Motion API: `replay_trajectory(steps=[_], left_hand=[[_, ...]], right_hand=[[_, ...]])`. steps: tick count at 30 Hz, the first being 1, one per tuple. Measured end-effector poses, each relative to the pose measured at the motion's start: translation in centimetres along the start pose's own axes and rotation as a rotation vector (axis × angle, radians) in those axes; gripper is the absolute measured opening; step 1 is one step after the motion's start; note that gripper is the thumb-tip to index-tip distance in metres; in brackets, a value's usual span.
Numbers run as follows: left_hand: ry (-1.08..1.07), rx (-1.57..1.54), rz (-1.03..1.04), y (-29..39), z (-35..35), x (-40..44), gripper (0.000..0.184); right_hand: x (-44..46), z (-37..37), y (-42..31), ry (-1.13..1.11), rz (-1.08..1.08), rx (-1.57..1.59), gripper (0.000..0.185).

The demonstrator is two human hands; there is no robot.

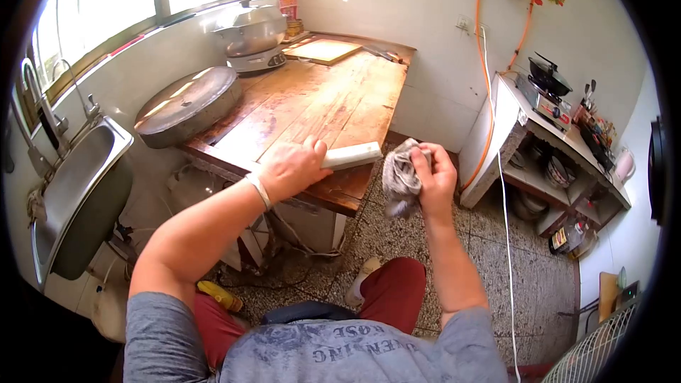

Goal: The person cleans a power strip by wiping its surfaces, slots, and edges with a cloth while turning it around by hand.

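My left hand (292,167) is closed on one end of a long white bar-shaped object (355,155) at the near right corner of the wooden table (312,110). Its exact kind does not show. A crumpled grey rag (401,176) hangs from my right hand (438,177), whose fingers pinch it just beyond the table's right edge. The rag is close to the bar's free end, with a small gap between them.
On the table stand a round metal lid or pan (188,105), a steel pot (250,30) on a cooker, and a cutting board (323,50). A sink (85,191) is at left. A white cable (505,241) crosses the floor; a fan (599,347) stands at lower right.
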State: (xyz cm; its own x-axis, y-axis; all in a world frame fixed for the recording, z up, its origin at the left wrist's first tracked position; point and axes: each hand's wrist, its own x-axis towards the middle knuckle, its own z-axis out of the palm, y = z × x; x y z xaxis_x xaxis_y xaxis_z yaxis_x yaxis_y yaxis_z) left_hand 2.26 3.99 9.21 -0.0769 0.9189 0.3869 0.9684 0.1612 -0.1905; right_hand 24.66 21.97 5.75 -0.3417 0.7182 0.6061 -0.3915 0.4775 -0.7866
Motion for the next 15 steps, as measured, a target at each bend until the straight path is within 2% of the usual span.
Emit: replay_trajectory(steps=[2,4,6,7,8,9,10,11,12,13,14,15], left_hand=[[0.099,-0.05,-0.027,0.9,0.7,-0.1,0.053],[0.11,-0.109,-0.02,1.1,0.6,0.0,0.052],[0.132,-0.158,-0.032,1.0,0.6,0.2,0.052],[0.068,-0.236,-0.148,1.0,0.6,0.4,0.054],[0.003,-0.313,-0.264,0.9,0.7,0.6,0.057],[0.005,-0.314,-0.268,0.5,0.9,0.6,0.057],[0.036,-0.462,-0.308,0.0,1.3,0.5,0.058],[0.067,-0.611,-0.346,-0.5,1.8,0.3,0.059],[0.071,-0.612,-0.344,-0.8,2.8,-0.3,0.059],[0.235,-0.661,-0.279,-1.0,4.3,-1.3,0.055],[0.401,-0.707,-0.213,-1.1,5.3,-2.2,0.052],[0.336,-0.672,-0.206,-0.7,4.6,-3.4,0.052]], right_hand=[[0.7,0.4,-0.2,-0.014,-0.077,-0.184,0.018],[1.5,1.0,-0.4,-0.039,-0.196,-0.365,0.014],[2.6,1.8,-1.0,-0.097,-0.227,-0.407,0.012],[3.3,2.4,-1.3,-0.098,-0.227,-0.407,0.012],[4.1,2.9,-1.5,-0.182,-0.398,-0.537,0.013],[4.6,3.5,-1.6,-0.267,-0.572,-0.666,0.015],[4.7,4.0,-1.2,-0.445,-0.513,-0.762,0.019],[5.0,4.4,0.7,-0.458,-0.562,-0.753,0.019],[5.3,5.1,1.7,-0.47,-0.612,-0.745,0.02],[5.7,4.8,2.2,-0.467,-0.618,-0.749,0.02],[6.2,4.6,1.8,-0.477,-0.333,-0.652,0.019],[6.7,4.4,1.6,-0.484,-0.049,-0.55,0.018]])
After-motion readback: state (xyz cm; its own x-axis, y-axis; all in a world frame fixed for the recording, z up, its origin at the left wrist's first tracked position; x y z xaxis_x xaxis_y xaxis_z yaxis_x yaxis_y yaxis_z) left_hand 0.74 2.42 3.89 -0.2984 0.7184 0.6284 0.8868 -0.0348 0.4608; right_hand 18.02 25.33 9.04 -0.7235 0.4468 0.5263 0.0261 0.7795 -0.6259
